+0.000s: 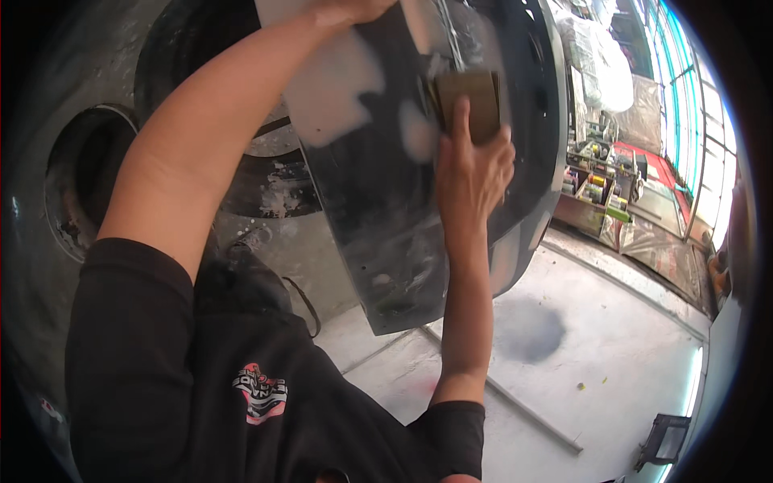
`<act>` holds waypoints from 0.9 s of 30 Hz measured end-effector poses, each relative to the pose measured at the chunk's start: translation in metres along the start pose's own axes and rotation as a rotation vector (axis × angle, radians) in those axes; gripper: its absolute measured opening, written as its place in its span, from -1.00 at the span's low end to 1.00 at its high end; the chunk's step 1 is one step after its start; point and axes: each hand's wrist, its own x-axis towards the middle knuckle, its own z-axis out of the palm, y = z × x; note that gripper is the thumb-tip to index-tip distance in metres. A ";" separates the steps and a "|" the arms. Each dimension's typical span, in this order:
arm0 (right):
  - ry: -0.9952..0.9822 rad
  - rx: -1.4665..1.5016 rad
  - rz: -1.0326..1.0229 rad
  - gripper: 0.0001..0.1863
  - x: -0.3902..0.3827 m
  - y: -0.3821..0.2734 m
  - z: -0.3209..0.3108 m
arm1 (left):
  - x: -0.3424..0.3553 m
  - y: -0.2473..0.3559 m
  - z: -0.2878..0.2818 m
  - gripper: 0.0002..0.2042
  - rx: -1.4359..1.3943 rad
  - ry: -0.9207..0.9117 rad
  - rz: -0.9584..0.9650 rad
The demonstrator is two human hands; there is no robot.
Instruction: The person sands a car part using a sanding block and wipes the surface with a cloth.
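Observation:
A large dark panel with pale, patchy areas [378, 209], like a vehicle body part, fills the upper middle. My right hand [475, 173] grips a brown sanding block [475, 105], which looks wrapped in sandpaper, against its upper part. The index finger lies straight along the block; the other fingers curl at its near edge. My left arm reaches up across the panel's left side. Only a part of my left hand [354, 10] shows at the top edge, its fingers cut off. Glossy streaks [447, 32] run down the panel above the block.
On the left are a round opening with a worn rim [88, 173] and a dark curved part with flaking paint [278, 185]. Shelves of bottles and cans [592, 185] stand at the right, below clear plastic sheeting [600, 68]. A floodlight [664, 441] sits at lower right.

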 end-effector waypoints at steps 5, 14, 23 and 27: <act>0.029 -0.038 0.016 -0.29 0.012 -0.009 0.005 | -0.003 -0.008 0.004 -0.77 -0.033 -0.009 -0.030; 0.016 -0.036 0.026 -0.23 0.015 -0.005 0.003 | -0.002 -0.008 0.005 -0.76 -0.011 0.019 -0.022; -0.006 0.028 0.018 -0.24 -0.018 -0.002 -0.001 | 0.001 -0.003 0.006 -0.75 0.021 0.081 0.022; 0.077 -0.046 0.012 -0.23 0.028 -0.006 0.011 | -0.002 -0.006 0.003 -0.76 -0.034 -0.005 -0.020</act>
